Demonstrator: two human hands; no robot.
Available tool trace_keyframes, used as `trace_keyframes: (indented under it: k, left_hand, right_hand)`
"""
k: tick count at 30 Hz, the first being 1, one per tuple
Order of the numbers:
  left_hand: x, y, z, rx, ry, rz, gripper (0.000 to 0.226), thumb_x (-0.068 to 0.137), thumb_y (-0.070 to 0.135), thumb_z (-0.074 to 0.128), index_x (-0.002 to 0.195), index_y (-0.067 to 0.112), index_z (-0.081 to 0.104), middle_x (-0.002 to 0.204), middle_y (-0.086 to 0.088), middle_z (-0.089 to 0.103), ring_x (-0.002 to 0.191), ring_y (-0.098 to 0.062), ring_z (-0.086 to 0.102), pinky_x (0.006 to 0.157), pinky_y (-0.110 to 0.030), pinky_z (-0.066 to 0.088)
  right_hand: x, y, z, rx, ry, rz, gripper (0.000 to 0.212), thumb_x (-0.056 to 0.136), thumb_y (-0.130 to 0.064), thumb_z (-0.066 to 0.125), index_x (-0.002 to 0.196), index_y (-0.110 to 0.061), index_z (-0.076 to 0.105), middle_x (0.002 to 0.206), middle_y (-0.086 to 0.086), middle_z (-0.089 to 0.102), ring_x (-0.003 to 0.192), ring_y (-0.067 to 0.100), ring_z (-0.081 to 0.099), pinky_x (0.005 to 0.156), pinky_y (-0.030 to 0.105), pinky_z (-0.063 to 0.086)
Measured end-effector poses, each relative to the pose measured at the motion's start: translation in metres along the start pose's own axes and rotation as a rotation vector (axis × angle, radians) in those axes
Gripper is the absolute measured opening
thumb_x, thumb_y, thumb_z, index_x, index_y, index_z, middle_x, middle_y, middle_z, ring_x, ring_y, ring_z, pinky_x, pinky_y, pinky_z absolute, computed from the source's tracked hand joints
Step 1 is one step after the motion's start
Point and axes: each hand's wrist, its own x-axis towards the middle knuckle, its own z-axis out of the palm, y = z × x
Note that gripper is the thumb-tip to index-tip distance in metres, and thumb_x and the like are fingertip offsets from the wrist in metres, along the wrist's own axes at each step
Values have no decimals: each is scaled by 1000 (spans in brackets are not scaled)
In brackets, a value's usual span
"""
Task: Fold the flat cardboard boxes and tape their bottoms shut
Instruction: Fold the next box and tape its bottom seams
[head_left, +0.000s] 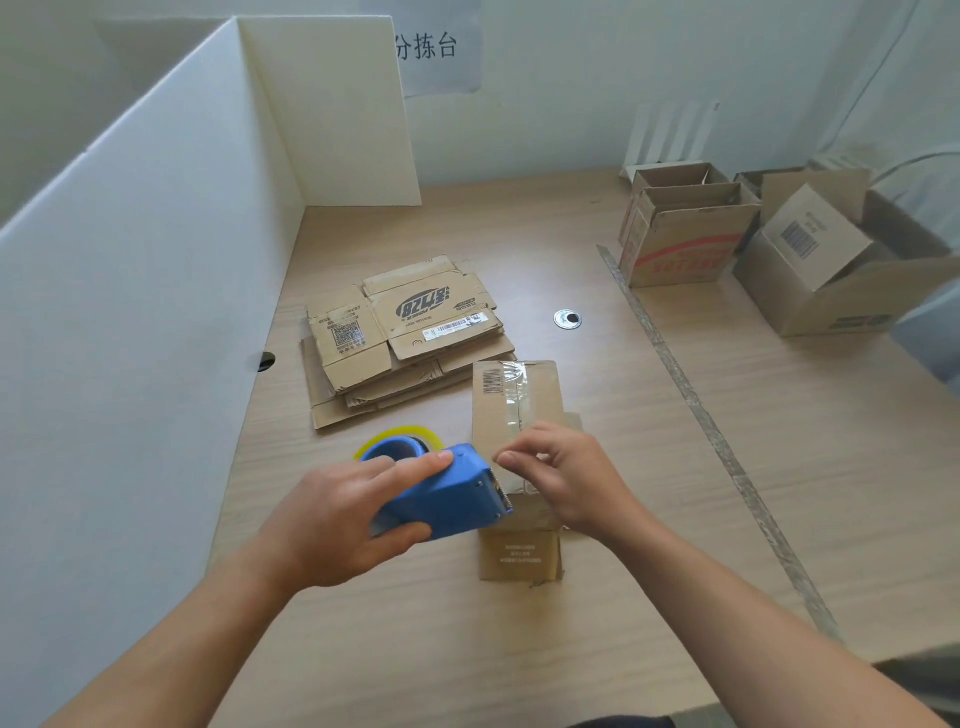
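Observation:
A folded cardboard box (511, 410) stands bottom-up at the middle of the table, with a strip of clear tape along its seam. My left hand (343, 512) grips a blue tape dispenser (447, 493), its toothed end against the box's near edge. My right hand (563, 475) pinches the clear tape just beyond the dispenser's blade, over the box. A stack of flat cardboard boxes (400, 332) lies just behind and to the left.
A white partition (156, 291) walls the table's left side and back corner. Several folded boxes (685, 234) stand open at the back right. A metal cable hole (567, 319) sits mid-table, and a grey tape line (691, 400) runs diagonally on the right.

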Motion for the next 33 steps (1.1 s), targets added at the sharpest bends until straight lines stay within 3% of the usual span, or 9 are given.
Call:
trace_keyframes:
  k: [5,10,13,16,19,25,28,33]
  left_hand:
    - [16,-2,-12,-182,-247,-200,70,79,67,51,136,77,11,132,22,59,99,-9,61,82,-25,50]
    - [45,-1,-26,-266,-471,-266,65,73,67,53,128,80,21,110,21,64,90,4,57,78,-19,49]
    - [49,-11,-38,-229,-543,-306,62,70,66,55,122,83,26,103,20,65,87,3,59,77,-20,50]
    - [46,-27,-51,-226,-616,-400,59,70,62,59,123,76,38,105,21,66,90,5,60,78,-19,51]
    - [56,-31,-50,-241,-703,-460,60,71,60,64,126,71,43,109,26,64,93,11,58,81,-18,48]
    - [76,-33,-36,-208,-822,-533,51,83,47,72,126,62,49,112,24,64,99,6,59,80,-18,43]
    - [81,-34,-34,-230,-847,-571,57,69,57,66,124,61,51,112,23,65,99,4,60,85,-22,46]
    - [91,-34,-31,-206,-877,-589,61,63,58,62,124,58,54,112,22,64,99,1,60,87,-24,48]
  right_hand:
    - [-13,7,-3,58,25,134,8,90,-24,73,83,-22,77,103,-12,59,101,2,58,89,24,47]
    - [-26,10,-4,143,87,286,14,90,-23,72,78,-18,77,109,-11,57,104,2,58,83,17,44]
    - [-35,26,-27,217,235,388,17,91,-18,70,76,-15,76,109,-9,59,103,9,60,87,25,46]
    - [-47,41,-55,279,229,488,20,94,-17,66,76,-15,75,110,-5,61,102,13,61,81,31,48]
    - [-48,47,-54,335,191,588,24,96,-18,63,72,-17,65,95,0,67,94,14,60,76,32,47]
    - [-38,48,-40,364,200,678,22,95,-25,66,77,-16,58,78,1,65,74,15,59,67,30,43]
    - [-36,48,-37,361,193,695,23,96,-23,65,77,-16,56,74,1,64,69,14,56,61,28,38]
    - [-32,49,-33,360,228,723,25,96,-22,66,75,-16,54,73,4,64,66,15,55,59,27,35]
